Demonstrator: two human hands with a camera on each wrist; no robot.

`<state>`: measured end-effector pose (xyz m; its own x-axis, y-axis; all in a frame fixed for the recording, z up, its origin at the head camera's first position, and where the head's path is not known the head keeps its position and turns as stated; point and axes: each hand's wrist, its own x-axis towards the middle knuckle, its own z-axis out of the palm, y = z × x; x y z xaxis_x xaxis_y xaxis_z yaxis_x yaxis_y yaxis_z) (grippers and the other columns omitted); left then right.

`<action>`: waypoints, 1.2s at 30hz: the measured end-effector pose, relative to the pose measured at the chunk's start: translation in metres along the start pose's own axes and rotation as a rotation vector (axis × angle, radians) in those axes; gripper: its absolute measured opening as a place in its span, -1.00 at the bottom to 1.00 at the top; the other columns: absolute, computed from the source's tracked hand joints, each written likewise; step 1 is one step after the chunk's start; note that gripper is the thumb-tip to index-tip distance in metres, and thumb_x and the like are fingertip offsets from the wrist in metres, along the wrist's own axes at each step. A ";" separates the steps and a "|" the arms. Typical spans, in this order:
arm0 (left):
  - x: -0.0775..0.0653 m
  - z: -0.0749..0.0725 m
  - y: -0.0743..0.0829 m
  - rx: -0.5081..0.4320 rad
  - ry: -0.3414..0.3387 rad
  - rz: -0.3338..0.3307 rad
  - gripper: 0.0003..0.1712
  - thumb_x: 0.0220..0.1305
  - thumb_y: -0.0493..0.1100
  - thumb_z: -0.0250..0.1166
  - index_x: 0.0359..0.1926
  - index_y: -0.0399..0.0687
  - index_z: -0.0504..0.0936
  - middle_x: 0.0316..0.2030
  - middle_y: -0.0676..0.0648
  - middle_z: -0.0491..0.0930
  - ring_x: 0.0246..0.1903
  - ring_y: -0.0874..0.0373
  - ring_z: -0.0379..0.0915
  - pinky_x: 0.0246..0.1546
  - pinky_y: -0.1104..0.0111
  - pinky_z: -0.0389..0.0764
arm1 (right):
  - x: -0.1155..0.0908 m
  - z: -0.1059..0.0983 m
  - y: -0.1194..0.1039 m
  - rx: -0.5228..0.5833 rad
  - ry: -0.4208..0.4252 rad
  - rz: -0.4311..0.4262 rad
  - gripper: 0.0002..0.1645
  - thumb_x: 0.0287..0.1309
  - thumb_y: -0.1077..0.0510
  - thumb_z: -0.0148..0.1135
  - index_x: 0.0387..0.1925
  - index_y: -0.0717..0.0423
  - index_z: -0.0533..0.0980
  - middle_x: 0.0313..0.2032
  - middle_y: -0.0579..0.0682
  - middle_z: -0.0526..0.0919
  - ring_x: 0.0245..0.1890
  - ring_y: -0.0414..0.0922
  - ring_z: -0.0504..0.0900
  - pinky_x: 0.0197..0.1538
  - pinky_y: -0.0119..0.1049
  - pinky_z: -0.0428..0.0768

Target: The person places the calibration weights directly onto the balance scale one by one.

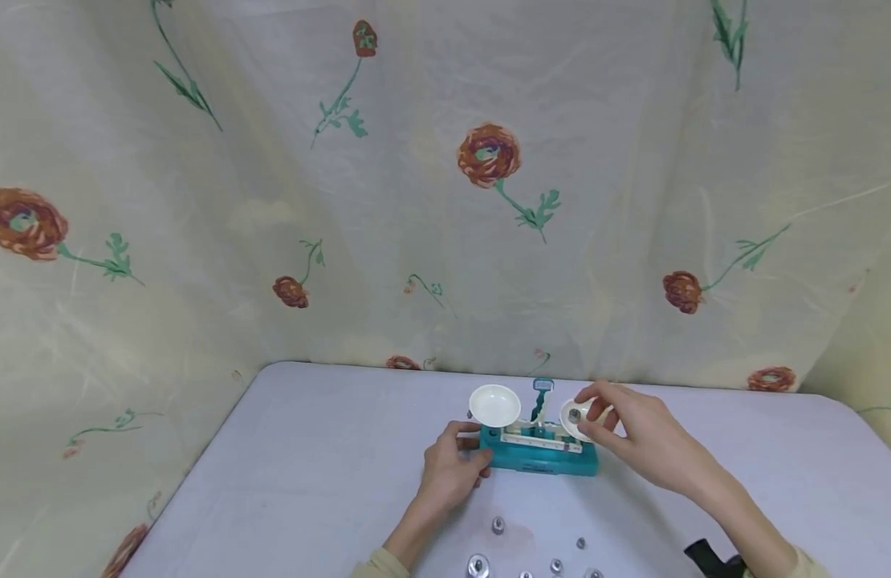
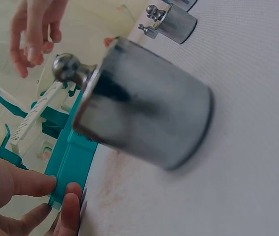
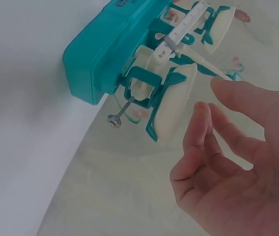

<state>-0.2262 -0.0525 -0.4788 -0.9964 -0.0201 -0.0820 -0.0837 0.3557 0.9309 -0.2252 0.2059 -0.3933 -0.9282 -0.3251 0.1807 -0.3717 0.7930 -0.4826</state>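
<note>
One pale desk, one teal balance

The balance stands near the desk's far edge, its left end gripped between thumb and fingers of the left hand. The right hand hovers by the right pan, fingers loosely bent, holding nothing. Opposite is the white left pan. Several metal weights stand in front of the balance; another small weight sits in the right pan.
</note>
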 end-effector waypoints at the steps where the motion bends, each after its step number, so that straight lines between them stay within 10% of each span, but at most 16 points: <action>1: 0.000 0.000 0.000 0.002 0.000 -0.002 -0.49 0.29 -0.25 0.35 0.25 -0.12 0.48 -0.04 -0.21 0.67 -0.53 0.25 0.59 -0.55 0.44 0.63 | -0.001 0.000 0.000 0.010 -0.012 0.002 -0.61 0.25 0.04 0.38 0.08 -0.02 0.54 -0.24 -0.18 0.69 -0.28 -0.29 0.58 -0.36 -0.52 0.59; 36: 0.001 0.001 -0.002 0.001 0.010 0.000 -0.50 0.29 -0.25 0.34 0.24 -0.12 0.49 -0.07 -0.20 0.67 -0.54 0.24 0.59 -0.56 0.44 0.62 | -0.033 0.010 -0.007 0.157 -0.292 -0.202 -0.68 0.39 -0.14 0.20 0.07 -0.17 0.55 -0.28 -0.35 0.69 -0.27 -0.44 0.55 -0.28 -0.47 0.57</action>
<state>-0.2270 -0.0518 -0.4808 -0.9965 -0.0298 -0.0783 -0.0838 0.3569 0.9304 -0.1917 0.2060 -0.4047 -0.7853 -0.6175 0.0451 -0.5191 0.6168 -0.5917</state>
